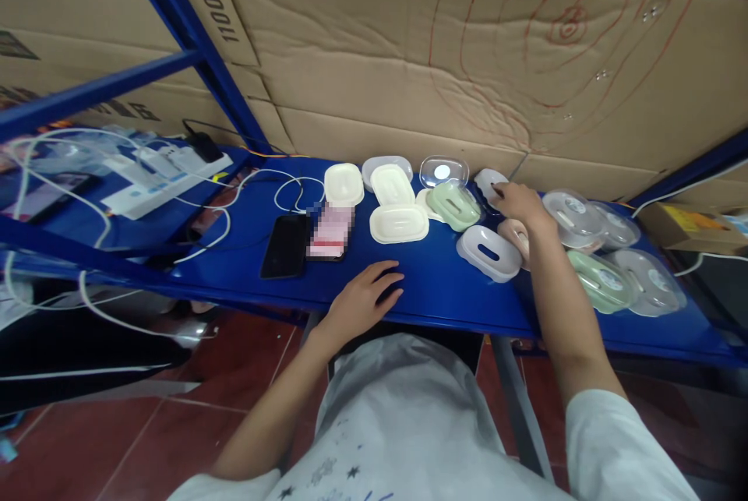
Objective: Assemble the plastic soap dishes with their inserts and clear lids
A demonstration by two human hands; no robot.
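My left hand [365, 300] rests at the front edge of the blue table, fingers spread and nothing in them. Stretched to the back right, my right hand [519, 202] has its fingertips closed on a whitish soap dish [488, 180]; part of that dish is hidden by the fingers. Left of it lie a clear lid [444, 172] with a round white label and a green soap dish part [454, 206]. Nearer me is a white slotted part [489, 253], beside a beige piece [514, 240] partly behind my right forearm. Several cream trays [400, 224] lie mid-table.
Covered soap dishes in green [601, 281] and white [646, 283] stand at the right. Two phones, one black [284, 246] and one pink-screened [330, 232], lie left near white cables. A power strip [169, 185] sits beyond the blue post [227, 96]. Cardboard [362, 57] walls the back.
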